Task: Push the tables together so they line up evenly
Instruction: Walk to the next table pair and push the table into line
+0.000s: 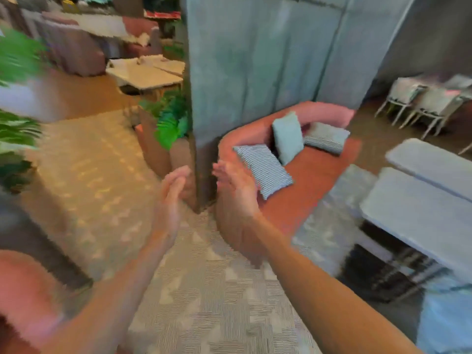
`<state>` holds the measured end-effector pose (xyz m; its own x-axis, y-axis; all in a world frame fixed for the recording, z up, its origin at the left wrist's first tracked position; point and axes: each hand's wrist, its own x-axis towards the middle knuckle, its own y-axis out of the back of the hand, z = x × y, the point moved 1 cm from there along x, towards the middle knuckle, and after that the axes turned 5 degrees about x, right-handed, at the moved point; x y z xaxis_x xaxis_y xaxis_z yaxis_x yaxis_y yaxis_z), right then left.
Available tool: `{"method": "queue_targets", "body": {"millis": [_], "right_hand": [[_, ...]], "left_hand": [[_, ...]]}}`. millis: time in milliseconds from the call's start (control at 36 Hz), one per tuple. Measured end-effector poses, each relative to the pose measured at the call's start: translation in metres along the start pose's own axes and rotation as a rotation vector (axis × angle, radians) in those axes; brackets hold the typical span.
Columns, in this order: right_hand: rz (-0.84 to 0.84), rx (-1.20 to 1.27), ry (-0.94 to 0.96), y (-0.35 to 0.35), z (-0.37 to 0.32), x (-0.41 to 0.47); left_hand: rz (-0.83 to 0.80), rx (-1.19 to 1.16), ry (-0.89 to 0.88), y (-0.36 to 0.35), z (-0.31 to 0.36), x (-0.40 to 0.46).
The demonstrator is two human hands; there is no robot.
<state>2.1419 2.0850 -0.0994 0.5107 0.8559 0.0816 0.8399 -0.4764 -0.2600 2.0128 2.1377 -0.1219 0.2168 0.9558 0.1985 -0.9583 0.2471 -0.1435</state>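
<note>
A blurred lounge with patterned carpet [204,290] fills the frame, plants at the left edge. Left hand [169,200] and right hand [237,200] hover mid-frame, palms facing, each grip open and holding nothing. The two grey counters [419,205] sit at the right edge, untouched. Pushing looks not yet begun; next, reach them.

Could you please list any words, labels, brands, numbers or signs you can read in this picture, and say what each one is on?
None can be read: the picture is blurred by motion.
The red and white strip at the top may carry print, but it is too blurred to read.
</note>
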Motion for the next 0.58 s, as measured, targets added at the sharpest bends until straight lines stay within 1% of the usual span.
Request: {"method": "queue_targets", "body": {"millis": [111,194,222,306,444,528,583], "right_hand": [[0.192,0.029,0.046,0.119,-0.036,0.012],[0.272,-0.034,0.108,0.205,-0.058,0.016],[0.288,-0.036,0.123,0.222,-0.061,0.016],[0.378,-0.067,0.163,0.310,-0.079,0.010],[0.566,-0.094,0.173,0.453,-0.112,-0.016],[0.682,-0.089,0.192,0.529,-0.141,-0.035],[0.759,-0.090,0.237,0.581,-0.164,-0.048]], "left_hand": [[-0.190,0.002,-0.007,-0.117,-0.010,-0.001],[-0.284,-0.002,-0.021,-0.201,-0.023,-0.005],[-0.289,-0.003,-0.021,-0.217,-0.025,-0.006],[-0.366,-0.058,0.010,-0.312,-0.043,-0.027],[-0.557,-0.052,0.032,-0.464,-0.067,-0.072],[-0.668,-0.064,0.010,-0.546,-0.070,-0.102],[-0.740,-0.089,0.007,-0.605,-0.065,-0.121]]}}
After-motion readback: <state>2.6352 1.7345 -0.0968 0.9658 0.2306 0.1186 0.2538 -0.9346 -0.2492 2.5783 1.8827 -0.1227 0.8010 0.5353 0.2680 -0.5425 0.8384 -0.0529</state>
